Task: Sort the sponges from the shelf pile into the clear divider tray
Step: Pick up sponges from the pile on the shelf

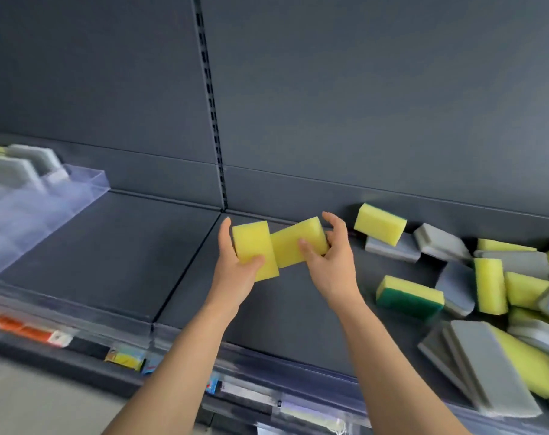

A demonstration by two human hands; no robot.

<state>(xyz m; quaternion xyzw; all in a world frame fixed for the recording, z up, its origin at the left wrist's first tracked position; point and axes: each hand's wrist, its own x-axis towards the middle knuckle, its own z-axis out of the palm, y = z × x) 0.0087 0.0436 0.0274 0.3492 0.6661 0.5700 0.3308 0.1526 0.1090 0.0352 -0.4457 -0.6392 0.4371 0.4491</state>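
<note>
Left hand (235, 273) clamped on yellow sponge (251, 240), right hand (333, 265) on second yellow sponge (290, 241); sponges touching, above shelf (110, 262). Clear divider tray (89, 183) well apart, leftward; left hand nearer. Pile (490, 284) rightward. I judge next carry goes left.

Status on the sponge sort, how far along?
Early. Done: a few sponges stand in the clear divider tray, far left. In hand: left hand grips one yellow sponge, right hand another yellow sponge. Left: the big pile of yellow and grey sponges on the shelf, right side.
</note>
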